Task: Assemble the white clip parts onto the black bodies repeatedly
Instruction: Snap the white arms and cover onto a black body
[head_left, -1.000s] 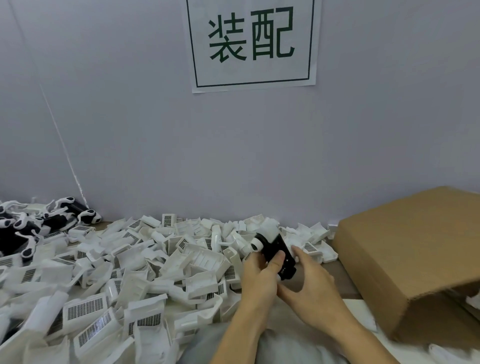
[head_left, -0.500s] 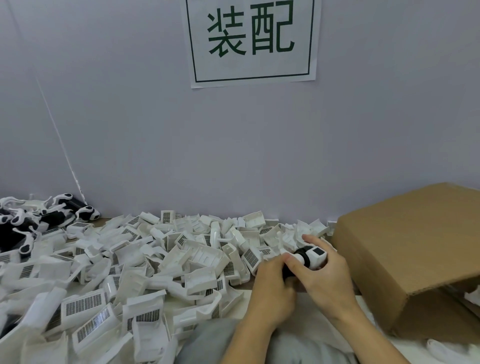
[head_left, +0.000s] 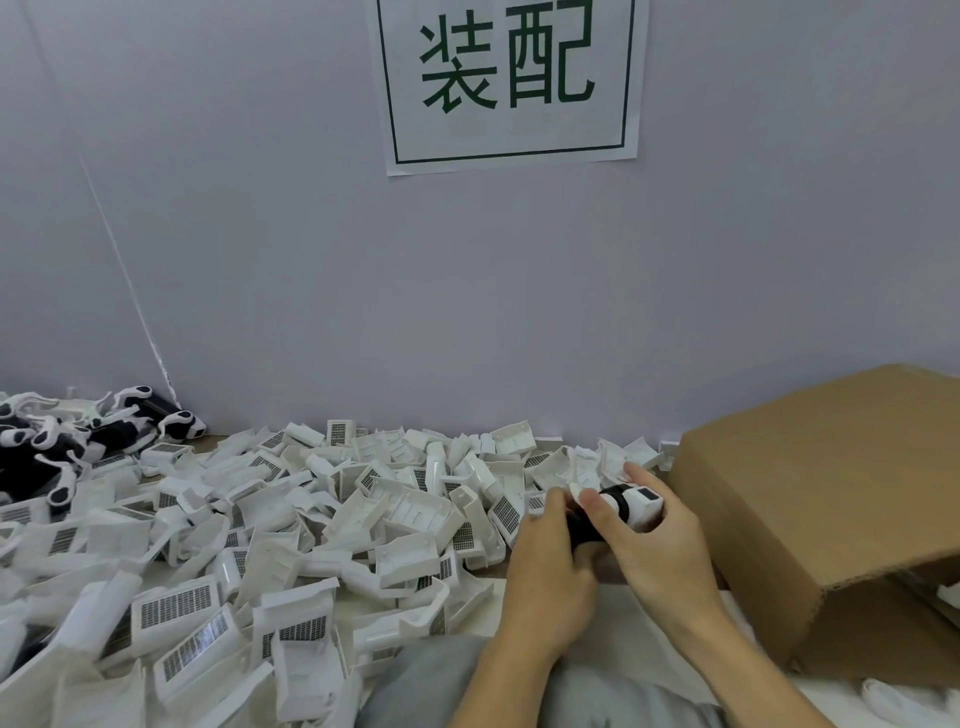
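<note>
Both hands meet over the table's right part, just left of the cardboard box. My left hand (head_left: 550, 566) grips the black body (head_left: 584, 527), which is mostly hidden by my fingers. My right hand (head_left: 660, 551) holds the white clip part (head_left: 641, 504) against that body's end, its thumb lying over the joint. A large heap of loose white clip parts (head_left: 291, 530) covers the table to the left of my hands. Several assembled black and white pieces (head_left: 67, 441) lie piled at the far left by the wall.
A brown cardboard box (head_left: 831, 499) on its side stands at the right, touching distance from my right hand. A grey wall with a paper sign (head_left: 511, 83) closes the back. My grey-clad lap (head_left: 467, 686) is at the bottom edge.
The hands have carried the black body right and lower, turning it from upright to lying sideways. The white part now sits at its right end under my right hand.
</note>
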